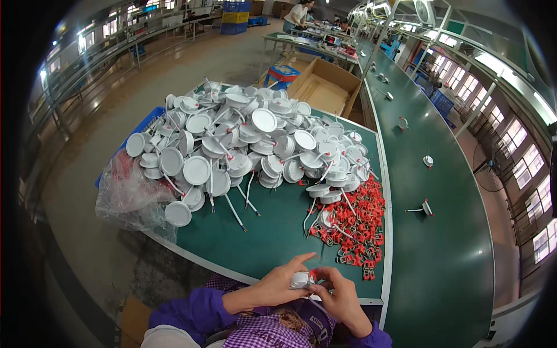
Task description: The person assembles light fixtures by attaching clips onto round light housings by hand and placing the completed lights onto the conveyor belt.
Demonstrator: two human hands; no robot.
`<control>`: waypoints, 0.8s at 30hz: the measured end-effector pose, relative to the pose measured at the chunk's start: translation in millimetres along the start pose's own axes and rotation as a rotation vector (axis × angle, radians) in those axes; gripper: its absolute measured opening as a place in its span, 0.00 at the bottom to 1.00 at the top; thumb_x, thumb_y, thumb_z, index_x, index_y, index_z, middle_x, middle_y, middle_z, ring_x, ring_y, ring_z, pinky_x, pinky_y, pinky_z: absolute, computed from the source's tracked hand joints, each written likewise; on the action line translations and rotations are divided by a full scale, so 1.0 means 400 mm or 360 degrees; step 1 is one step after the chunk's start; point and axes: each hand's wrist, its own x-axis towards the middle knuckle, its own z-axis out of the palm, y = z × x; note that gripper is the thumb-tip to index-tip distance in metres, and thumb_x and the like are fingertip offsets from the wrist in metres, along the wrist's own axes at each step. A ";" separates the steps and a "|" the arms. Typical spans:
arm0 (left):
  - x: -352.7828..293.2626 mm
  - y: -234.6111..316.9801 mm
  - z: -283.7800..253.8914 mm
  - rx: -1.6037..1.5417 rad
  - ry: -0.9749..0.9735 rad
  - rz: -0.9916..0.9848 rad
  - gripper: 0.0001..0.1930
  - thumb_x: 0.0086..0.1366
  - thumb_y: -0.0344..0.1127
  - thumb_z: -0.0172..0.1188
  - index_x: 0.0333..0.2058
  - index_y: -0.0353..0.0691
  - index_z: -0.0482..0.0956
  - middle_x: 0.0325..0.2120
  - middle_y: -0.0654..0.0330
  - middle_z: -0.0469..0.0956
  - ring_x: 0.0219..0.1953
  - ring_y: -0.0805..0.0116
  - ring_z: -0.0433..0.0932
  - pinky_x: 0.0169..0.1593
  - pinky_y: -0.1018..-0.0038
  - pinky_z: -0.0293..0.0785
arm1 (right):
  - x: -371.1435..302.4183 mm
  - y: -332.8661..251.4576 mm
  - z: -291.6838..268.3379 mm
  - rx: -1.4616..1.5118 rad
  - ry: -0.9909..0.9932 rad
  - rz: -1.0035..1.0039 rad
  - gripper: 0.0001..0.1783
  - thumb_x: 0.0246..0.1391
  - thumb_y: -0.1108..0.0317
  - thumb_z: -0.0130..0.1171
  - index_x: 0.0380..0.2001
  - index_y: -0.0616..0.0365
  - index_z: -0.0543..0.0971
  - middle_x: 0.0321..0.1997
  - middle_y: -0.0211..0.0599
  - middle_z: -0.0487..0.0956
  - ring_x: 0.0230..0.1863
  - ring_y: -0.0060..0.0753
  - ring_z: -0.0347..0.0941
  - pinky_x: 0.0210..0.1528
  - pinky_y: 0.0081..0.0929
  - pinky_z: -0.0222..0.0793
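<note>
Many white lamps (pixel 243 142) (piled), green worktable (pixel 272 232), factory

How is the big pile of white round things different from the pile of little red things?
The white round lamp parts are bigger discs with thin wires trailing out; the red clips are tiny and blocky, without wires. The white heap is tall and wide, at the table's far left; the red one is flatter, at its right edge. Both lie on the green table.

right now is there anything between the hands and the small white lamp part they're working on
Nothing visible. The left hand and right hand both already grip the white lamp part directly, at the near edge of the green table. The red clips lie apart, farther up the table.
</note>
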 end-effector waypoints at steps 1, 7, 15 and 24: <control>-0.001 -0.007 -0.001 -0.0208 0.0060 -0.0035 0.34 0.58 0.32 0.68 0.62 0.38 0.64 0.38 0.57 0.80 0.42 0.70 0.79 0.45 0.73 0.73 | 0.000 0.003 0.001 -0.0027 0.0067 -0.0105 0.22 0.57 0.70 0.63 0.51 0.67 0.69 0.43 0.50 0.82 0.36 0.37 0.84 0.35 0.29 0.77; -0.001 -0.035 -0.014 -0.0385 -0.0051 -0.0203 0.15 0.60 0.35 0.68 0.43 0.34 0.78 0.34 0.61 0.80 0.37 0.76 0.77 0.42 0.76 0.73 | 0.007 -0.004 -0.008 0.0059 0.0080 -0.0040 0.27 0.57 0.70 0.64 0.56 0.68 0.67 0.44 0.51 0.82 0.38 0.37 0.84 0.37 0.28 0.77; -0.012 -0.005 0.001 0.0167 -0.0041 -0.0060 0.15 0.60 0.39 0.68 0.41 0.36 0.78 0.31 0.57 0.80 0.33 0.71 0.79 0.37 0.73 0.74 | -0.007 0.026 -0.007 0.0168 0.0020 0.0102 0.26 0.58 0.76 0.60 0.59 0.68 0.67 0.46 0.50 0.80 0.43 0.31 0.81 0.44 0.25 0.78; 0.018 -0.069 0.058 0.0035 -0.0060 -0.0092 0.20 0.60 0.42 0.67 0.46 0.35 0.77 0.36 0.52 0.81 0.38 0.63 0.81 0.43 0.69 0.74 | -0.031 0.115 -0.011 0.0217 0.0050 0.0142 0.22 0.58 0.77 0.58 0.57 0.63 0.71 0.45 0.43 0.79 0.41 0.26 0.77 0.41 0.23 0.76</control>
